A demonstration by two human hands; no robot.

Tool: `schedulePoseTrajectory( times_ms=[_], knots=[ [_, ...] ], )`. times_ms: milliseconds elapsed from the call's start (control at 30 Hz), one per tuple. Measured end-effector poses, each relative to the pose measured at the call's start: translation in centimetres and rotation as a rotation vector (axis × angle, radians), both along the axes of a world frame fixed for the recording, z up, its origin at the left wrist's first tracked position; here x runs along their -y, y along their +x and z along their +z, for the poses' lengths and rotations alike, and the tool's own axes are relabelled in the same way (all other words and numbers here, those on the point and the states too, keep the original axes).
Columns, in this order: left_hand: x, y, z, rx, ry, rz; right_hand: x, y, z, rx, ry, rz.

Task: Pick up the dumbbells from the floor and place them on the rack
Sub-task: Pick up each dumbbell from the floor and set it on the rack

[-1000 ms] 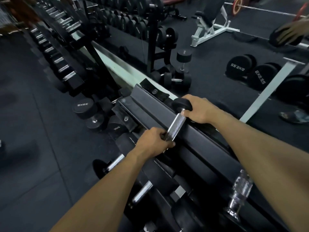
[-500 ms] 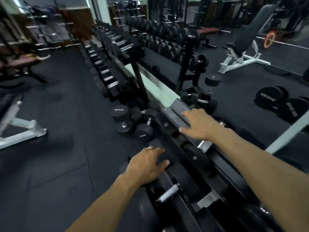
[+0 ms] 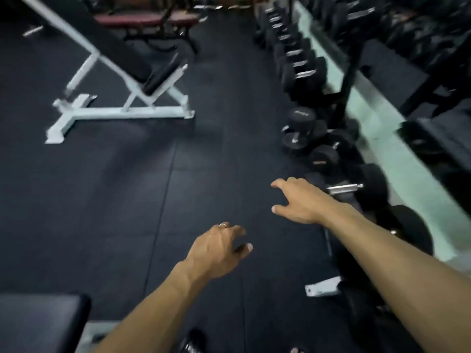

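A gym: dumbbell racks point(image 3: 300, 70), an incline bench point(image 3: 122, 72), rubber flooring point(image 3: 127, 187).

Black round-headed dumbbells point(image 3: 300, 72) with chrome handles, ranked side by side along the dumbbell rack point(image 3: 349, 80) at the right edge of the floor point(image 3: 127, 187), receding toward the far end. Blurred, so weight markings unreadable. Nearer, a loose cluster of black dumbbells point(image 3: 303, 128) low down at the rack's foot, some tipped on end with a flat face upward; whether on the floor or on a bottom shelf cannot be told. Closest, one dumbbell point(image 3: 344, 188) lying level on the rack's low tier, chrome handle showing between large dark heads. Rack frame black, uprights slanted.
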State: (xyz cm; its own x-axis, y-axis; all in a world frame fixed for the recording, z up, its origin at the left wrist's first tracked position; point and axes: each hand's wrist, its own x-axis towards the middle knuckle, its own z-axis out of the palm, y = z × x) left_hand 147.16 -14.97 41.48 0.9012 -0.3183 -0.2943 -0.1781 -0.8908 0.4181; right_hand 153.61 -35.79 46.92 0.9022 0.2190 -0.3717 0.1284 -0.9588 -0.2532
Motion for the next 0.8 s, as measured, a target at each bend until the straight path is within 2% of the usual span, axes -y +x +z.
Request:
schedulePoseTrajectory(
  times_ms=[167, 367, 600, 800],
  knots=[
    [-9.5, -7.6, -7.5, -0.159, -0.025, 0.188, -10.9, -3.4, -8.0, -0.146, -0.014, 0.157],
    [-14.9, -15.7, -19.4, -0.353, -0.102, 0.399, -19.0, -7.0, -20.6, -0.313, -0.060, 0.316],
    [-16.4, -22.7, -35.7, -0.530, -0.190, 0.713, -24.1, -11.0, -37.7, -0.467, -0.112, 0.459],
    [-14.2, -26.3, -50.2, -0.584, -0.250, 0.905, -26.9, -13.5, -52.2, -0.527, -0.131, 0.567]
  ],
)
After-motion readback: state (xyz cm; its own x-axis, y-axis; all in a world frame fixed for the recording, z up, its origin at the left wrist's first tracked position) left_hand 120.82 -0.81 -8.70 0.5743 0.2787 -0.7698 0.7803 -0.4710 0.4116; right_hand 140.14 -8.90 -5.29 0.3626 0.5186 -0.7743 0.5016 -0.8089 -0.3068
